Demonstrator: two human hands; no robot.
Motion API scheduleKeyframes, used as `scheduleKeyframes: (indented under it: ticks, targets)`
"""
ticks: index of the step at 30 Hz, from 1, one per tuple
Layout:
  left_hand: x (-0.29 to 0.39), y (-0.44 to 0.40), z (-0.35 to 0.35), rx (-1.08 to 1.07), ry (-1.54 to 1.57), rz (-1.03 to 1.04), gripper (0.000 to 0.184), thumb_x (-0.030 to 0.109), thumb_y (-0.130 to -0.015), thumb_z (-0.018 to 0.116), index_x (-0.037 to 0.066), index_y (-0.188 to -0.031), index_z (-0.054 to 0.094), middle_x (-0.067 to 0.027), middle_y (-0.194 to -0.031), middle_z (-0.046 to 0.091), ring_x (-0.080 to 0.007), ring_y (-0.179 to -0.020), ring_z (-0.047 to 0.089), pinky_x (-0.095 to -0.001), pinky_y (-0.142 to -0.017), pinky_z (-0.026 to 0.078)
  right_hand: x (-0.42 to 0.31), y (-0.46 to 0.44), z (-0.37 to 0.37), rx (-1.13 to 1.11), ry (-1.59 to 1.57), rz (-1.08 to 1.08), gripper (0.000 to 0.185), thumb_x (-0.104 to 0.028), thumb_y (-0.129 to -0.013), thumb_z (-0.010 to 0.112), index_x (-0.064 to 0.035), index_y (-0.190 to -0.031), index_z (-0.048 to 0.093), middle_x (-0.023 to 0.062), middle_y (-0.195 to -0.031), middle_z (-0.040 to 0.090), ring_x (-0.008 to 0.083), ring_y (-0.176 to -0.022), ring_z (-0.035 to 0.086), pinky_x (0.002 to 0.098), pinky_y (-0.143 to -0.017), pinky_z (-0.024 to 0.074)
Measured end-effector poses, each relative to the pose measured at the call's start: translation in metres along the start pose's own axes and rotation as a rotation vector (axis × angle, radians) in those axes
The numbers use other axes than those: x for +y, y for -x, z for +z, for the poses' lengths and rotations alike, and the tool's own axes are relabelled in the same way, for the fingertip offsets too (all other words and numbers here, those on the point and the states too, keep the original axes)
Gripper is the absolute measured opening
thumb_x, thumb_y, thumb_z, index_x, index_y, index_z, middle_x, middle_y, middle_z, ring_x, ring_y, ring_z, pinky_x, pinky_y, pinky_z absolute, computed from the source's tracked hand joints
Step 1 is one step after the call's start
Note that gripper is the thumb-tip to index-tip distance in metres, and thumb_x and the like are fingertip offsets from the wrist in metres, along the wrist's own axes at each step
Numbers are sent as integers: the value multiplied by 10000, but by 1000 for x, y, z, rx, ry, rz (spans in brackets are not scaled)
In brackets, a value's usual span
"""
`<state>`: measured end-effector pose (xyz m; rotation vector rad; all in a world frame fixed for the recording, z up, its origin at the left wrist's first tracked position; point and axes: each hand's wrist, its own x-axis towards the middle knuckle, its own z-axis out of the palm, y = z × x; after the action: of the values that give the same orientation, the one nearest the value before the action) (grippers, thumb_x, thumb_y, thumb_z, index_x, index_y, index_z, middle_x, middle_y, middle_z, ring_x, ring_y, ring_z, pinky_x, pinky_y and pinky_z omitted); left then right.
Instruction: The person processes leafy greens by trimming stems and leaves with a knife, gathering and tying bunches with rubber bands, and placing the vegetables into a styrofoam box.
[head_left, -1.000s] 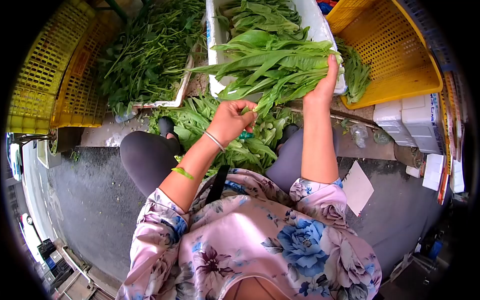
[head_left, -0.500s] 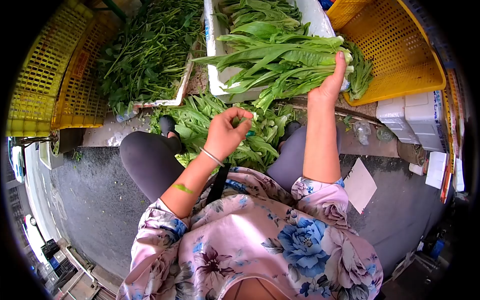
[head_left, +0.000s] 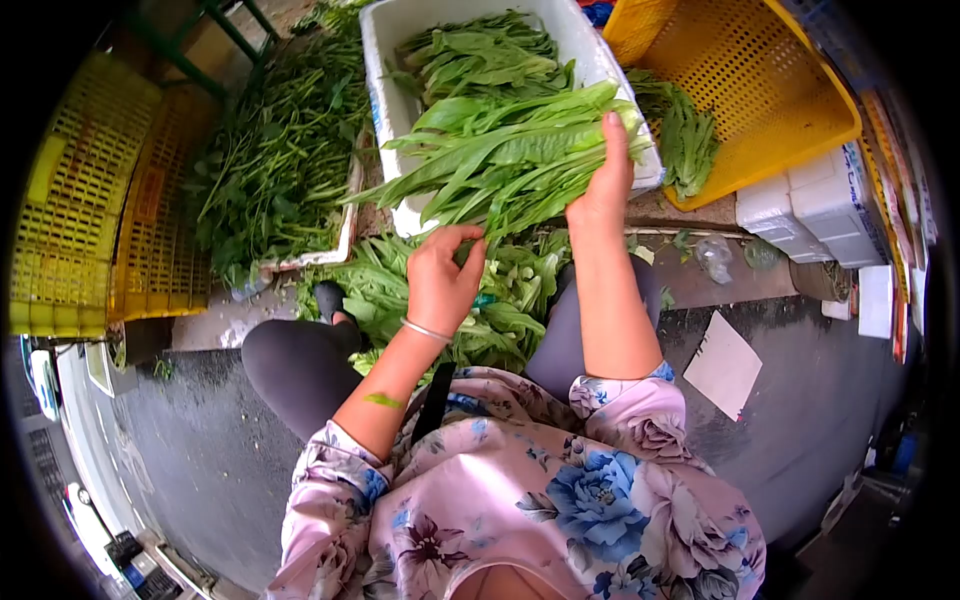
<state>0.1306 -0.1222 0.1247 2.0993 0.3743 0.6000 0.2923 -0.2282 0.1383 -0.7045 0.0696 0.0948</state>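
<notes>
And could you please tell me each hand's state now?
Left hand: curled; whether it holds anything can't be told.
Right hand: closed, holding leafy greens.

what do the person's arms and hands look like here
The left hand and right hand are ungloved. Pale pink sleeves with blue and purple flowers end near the elbows. A thin silvery bangle circles the left wrist; a green scrap sits on that forearm.

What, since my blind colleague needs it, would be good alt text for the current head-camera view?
A person's right hand holds a bunch of long bright-green leaves partly over a white foam box holding more greens. The left hand is curled just below the bunch, contact unclear. Green leaves lie between grey-clad knees; yellow perforated plastic crates stand at both sides.
</notes>
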Motion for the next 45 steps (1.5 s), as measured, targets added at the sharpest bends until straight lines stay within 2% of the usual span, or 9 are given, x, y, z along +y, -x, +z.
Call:
scheduleKeyframes:
  ticks: [9,13,15,20,25,30,38,40,45]
  targets:
    - [-25,1,3,-73,98,140,161,-90,-757,457,6,-734,585,-41,-717,475,-75,-531,459,-185,-401,340,5,-1,1,76,4,-101,569,-247,-696,717,-25,-1135,431,75,-970,523,172,-884,524,305,-799,441]
    - [6,5,-15,-2,-75,247,130,-61,-783,512,6,-862,590,-60,-798,529,-105,-625,493,-199,-565,412,-43,4,2,143,-79,15,524,-403,-777,587,-55,-1148,462,123,-1096,520,234,-1002,515,396,-852,434]
    - [-6,23,-30,-115,-2,-107,218,-7,-768,588,8,-984,573,-113,-800,566,-222,-722,541,-289,-660,433,-85,-2,-9,150,-144,-161,579,-519,-800,459,-77,-1174,446,125,-1147,493,262,-1048,485,420,-890,403]
    - [-74,70,-58,-362,-368,-68,430,49,-634,712,14,-1040,575,-155,-1008,564,-269,-856,568,-279,-698,472,-164,-19,-86,456,31,-590,693,-652,-783,396,-129,-1236,385,60,-1229,447,206,-1100,451,417,-851,426]
    - [-96,109,-52,-536,-462,-179,498,86,-634,706,36,-1105,553,-261,-1152,491,-359,-985,541,-356,-747,488,-187,-49,-123,466,332,-633,788,-305,-696,716,-145,-1273,204,121,-1173,431,237,-1057,457,419,-799,445]
    - [-93,97,-40,-748,-679,-423,344,210,-655,708,97,-969,626,-136,-705,631,-289,-664,618,-372,-654,498,-148,-148,-171,182,1257,-1034,853,-163,-539,812,-118,-1216,296,142,-1201,400,308,-1084,422,402,-927,351]
    - [-82,76,-26,-890,-761,-490,381,416,-663,673,173,-953,624,-114,-758,639,-265,-719,624,-379,-659,496,-87,-289,-232,-255,2310,-1137,785,164,-645,458,-339,-1240,362,-23,-1371,293,287,-1237,303,378,-787,482]
    - [-79,69,-15,-938,-662,-712,335,351,-692,640,160,-966,619,-106,-854,632,-264,-731,625,-370,-679,499,-62,-302,-255,-264,2340,-830,864,190,-656,431,-351,-1313,284,-18,-1421,212,260,-1271,272,380,-824,453]
    - [-125,101,-22,-1154,-730,-204,397,338,-665,645,95,-974,597,-95,-838,622,-261,-723,619,-345,-656,500,-42,-300,-299,-292,1890,-106,711,68,-720,479,-226,-1345,310,101,-1448,133,307,-1183,416,341,-819,433]
